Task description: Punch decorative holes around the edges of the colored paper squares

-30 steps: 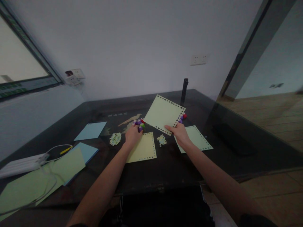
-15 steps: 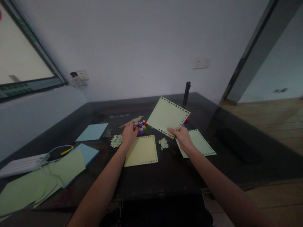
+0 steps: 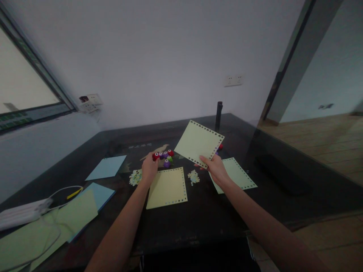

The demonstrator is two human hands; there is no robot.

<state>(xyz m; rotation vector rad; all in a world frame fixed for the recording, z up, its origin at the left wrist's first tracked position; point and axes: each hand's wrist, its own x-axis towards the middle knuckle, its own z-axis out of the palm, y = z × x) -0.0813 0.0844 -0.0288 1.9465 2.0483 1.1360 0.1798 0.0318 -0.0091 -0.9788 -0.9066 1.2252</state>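
Black table across lower frame. Hole-edged pale sheet, frame centre, held in right hand. Left hand, left of centre, fingers around red eyed piece. Purple piece near, lower right.

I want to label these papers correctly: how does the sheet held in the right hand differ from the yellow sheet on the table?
The held sheet is raised and tilted in the right hand; the yellow sheet lies flat on the table. The held sheet looks greener than the yellow sheet. Both have holes along several edges.
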